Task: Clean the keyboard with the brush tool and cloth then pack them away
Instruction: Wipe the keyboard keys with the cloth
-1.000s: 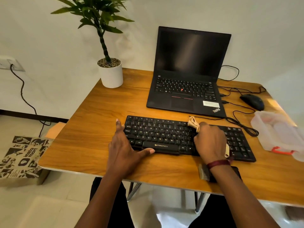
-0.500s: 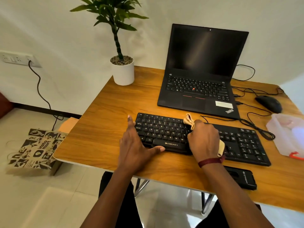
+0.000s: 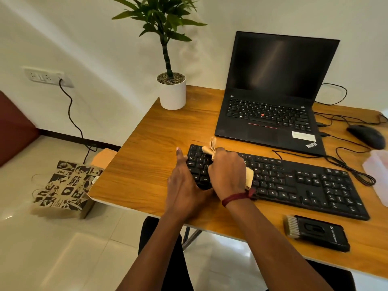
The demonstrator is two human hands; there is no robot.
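Observation:
A black keyboard [image 3: 298,181] lies across the wooden desk [image 3: 147,156]. My right hand [image 3: 227,174] grips a beige cloth [image 3: 248,177] and presses it on the keys at the keyboard's left end; a knotted end of the cloth sticks out past my fingers. Flat against the keyboard's left edge rests my left hand [image 3: 183,185], fingers straight, thumb hidden under my right hand. The black brush tool [image 3: 317,233] with pale bristles lies near the desk's front edge, right of my right forearm.
An open black laptop [image 3: 270,114] stands behind the keyboard. A white potted plant [image 3: 172,91] is at the back left, a black mouse [image 3: 366,135] and loose cables at the right, a translucent plastic container [image 3: 378,171] at the right edge. A printed paper bag [image 3: 65,185] sits on the floor.
My right hand has slid the cloth leftward along the keys to the keyboard's left end. The left hand stays at the left edge. The camera has turned left.

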